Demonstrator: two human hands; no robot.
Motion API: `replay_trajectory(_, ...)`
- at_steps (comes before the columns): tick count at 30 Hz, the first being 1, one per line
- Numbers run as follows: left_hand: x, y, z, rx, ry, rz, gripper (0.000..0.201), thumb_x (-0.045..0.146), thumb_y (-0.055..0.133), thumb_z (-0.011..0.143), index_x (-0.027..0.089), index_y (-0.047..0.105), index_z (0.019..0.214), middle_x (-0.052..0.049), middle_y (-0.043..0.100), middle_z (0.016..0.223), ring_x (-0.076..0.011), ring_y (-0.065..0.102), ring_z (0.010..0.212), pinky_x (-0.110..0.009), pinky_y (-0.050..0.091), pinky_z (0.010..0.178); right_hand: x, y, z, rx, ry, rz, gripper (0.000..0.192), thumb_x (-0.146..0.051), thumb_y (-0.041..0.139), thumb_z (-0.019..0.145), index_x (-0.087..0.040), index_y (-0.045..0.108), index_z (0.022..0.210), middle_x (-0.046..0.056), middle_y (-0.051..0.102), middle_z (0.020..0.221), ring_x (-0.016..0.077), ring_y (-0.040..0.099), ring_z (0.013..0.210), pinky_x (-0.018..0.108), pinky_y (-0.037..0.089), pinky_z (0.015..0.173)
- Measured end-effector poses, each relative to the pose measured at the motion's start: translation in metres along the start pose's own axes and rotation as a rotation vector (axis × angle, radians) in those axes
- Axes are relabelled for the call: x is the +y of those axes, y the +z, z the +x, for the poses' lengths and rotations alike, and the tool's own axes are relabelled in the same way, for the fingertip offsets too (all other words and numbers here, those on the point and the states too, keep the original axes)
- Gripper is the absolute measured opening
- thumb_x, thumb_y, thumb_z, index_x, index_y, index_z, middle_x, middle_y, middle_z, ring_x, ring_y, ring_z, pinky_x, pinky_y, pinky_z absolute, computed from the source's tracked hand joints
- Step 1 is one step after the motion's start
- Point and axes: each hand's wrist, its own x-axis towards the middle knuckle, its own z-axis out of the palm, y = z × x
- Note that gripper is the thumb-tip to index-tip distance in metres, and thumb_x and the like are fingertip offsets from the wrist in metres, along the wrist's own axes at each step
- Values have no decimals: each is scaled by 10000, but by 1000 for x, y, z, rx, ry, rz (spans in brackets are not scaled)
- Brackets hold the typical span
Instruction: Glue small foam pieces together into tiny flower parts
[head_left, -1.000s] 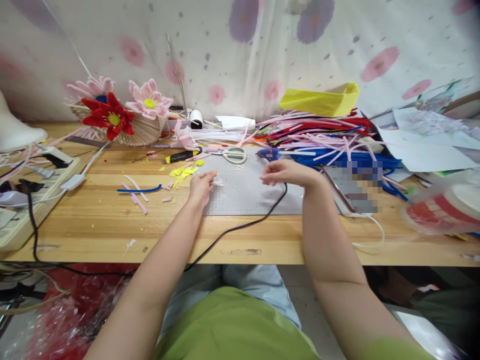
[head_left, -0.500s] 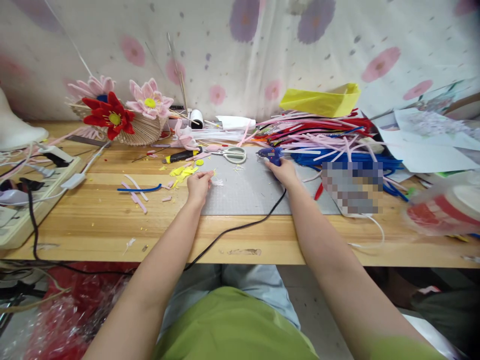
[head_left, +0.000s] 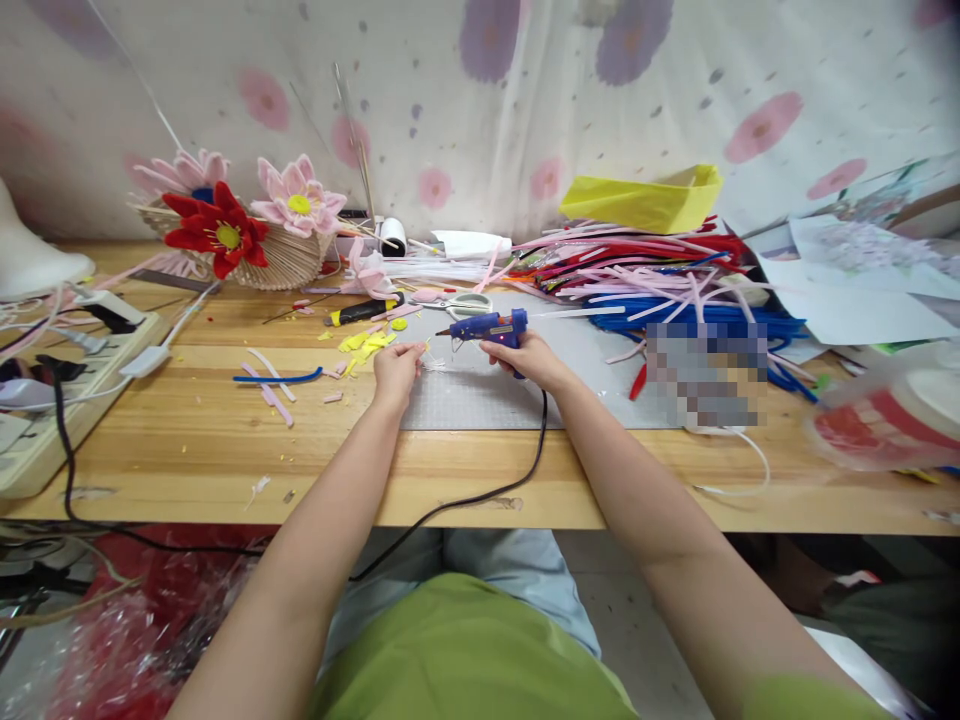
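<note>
Glue gun [head_left: 489, 327] in rt hand [head_left: 529, 358], nozzle pointing left, roughly level.

Your left hand [head_left: 397, 367] sits at the left edge of the mat [head_left: 495, 385] at frame centre, and your right hand [head_left: 529, 358] is just right of it, holding the glue gun [head_left: 487, 327] with its nozzle toward the left hand. Behind the gun lie the scissors [head_left: 463, 303], with the pipe cleaners [head_left: 645, 280] piled to the right and the box [head_left: 645, 200] behind them. You have the flowers [head_left: 240, 215] at upper left, the power strip [head_left: 45, 400] at far left, and the cord [head_left: 480, 490] running from the gun down over the table's [head_left: 225, 460] front edge.
</note>
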Motion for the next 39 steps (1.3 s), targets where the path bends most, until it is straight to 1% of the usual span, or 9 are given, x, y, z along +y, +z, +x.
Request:
replay_trajectory(4, -3, 0, 2, -20, 15, 14, 74, 167, 658, 623, 123, 622, 575, 37, 472, 434, -55, 370, 387, -205, 255, 415, 6, 5, 4, -52, 20, -110, 426, -577, 658, 660, -156, 601, 685, 8, 594, 579, 69, 444, 428, 224, 371, 426)
replay_trajectory(12, -4, 0, 4, -26, 21, 18, 82, 169, 656, 628, 122, 610, 579, 41, 470, 435, -48, 364, 381, -203, 255, 411, 5, 7, 4, -44, 27, -223, 421, -578, 639, 666, -162, 589, 627, 0, 564, 536, 88, 465, 456, 243, 372, 477)
replay_trajectory(18, -2, 0, 2, -28, 13, 17, 81, 160, 650, 640, 122, 610, 581, 36, 478, 442, -53, 369, 388, -207, 259, 414, 9, 8, 6, -36, 20, -215, 409, -570, 640, 667, -165, 589, 644, 2, 573, 557, 99, 482, 488, 255, 381, 508)
replay_trajectory(32, -2, 0, 2, -61, 11, 35, 86, 159, 652, 618, 125, 602, 558, 45, 459, 417, -47, 350, 363, -205, 244, 399, 5, 7, 4, -25, 2, -167, 413, -568, 643, 660, -160, 579, 641, -2, 560, 552, 96, 475, 499, 254, 385, 531)
replay_trajectory(39, -3, 0, 2, -95, 17, 36, 86, 167, 655, 617, 128, 605, 558, 42, 462, 420, -51, 357, 370, -208, 253, 403, 5, 8, 5, -3, 20, -122, 416, -568, 644, 661, -166, 555, 601, -21, 504, 482, 83, 432, 428, 255, 360, 492)
